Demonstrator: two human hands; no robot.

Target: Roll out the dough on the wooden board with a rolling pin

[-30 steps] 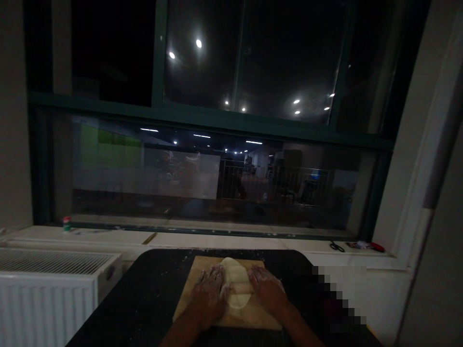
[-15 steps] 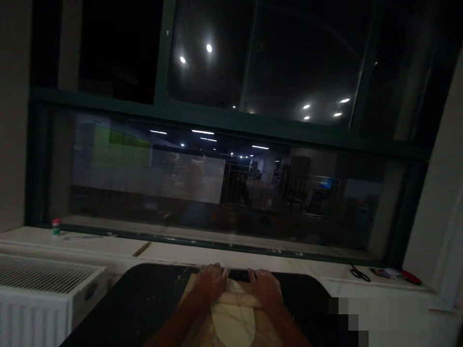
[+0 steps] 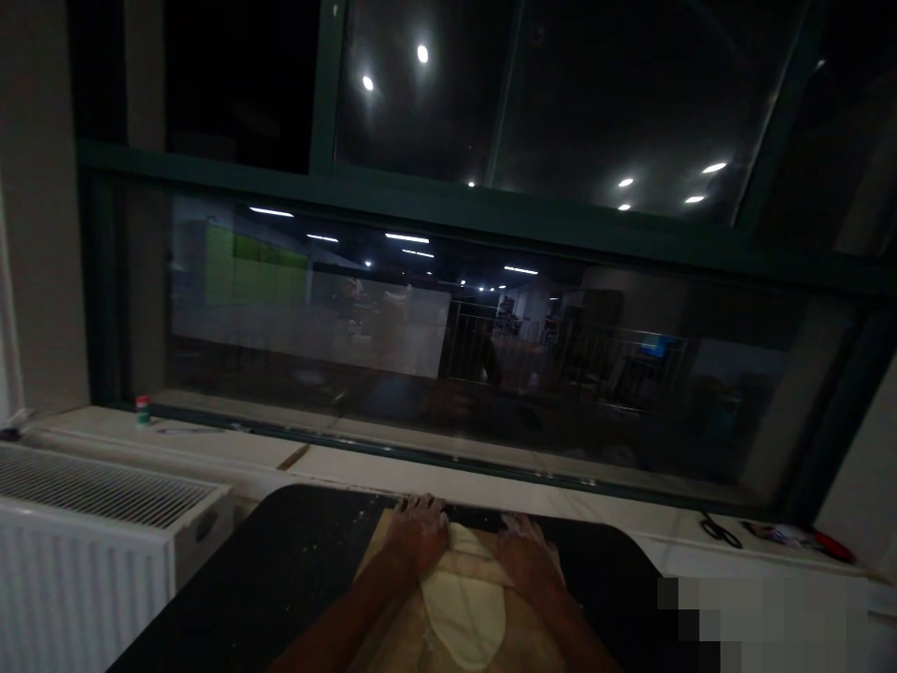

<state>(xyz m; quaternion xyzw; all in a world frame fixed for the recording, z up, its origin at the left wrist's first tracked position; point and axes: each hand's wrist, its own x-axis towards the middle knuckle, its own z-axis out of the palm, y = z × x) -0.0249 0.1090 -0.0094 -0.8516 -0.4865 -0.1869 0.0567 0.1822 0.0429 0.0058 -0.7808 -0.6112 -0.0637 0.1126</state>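
A pale flattened sheet of dough lies on a light wooden board. Across its far part runs a wooden rolling pin, its ends covered by my hands. My left hand rests on the left end, fingers stretched forward and a little apart, with pale flour on them. On the right end lies my right hand, also floury, its fingers reaching forward past the pin. Neither hand is visibly wrapped round it. A tip of dough shows beyond the pin, between the hands.
The board is on a black table dusted with white specks, against a white windowsill. A white radiator stands left. On the sill are a small red-capped container, black scissors and a red item.
The camera view has shifted, so the table and window sit higher and the right-hand items farther right. My fingers are stretched out more over the pin, which still crosses the dough's far part.
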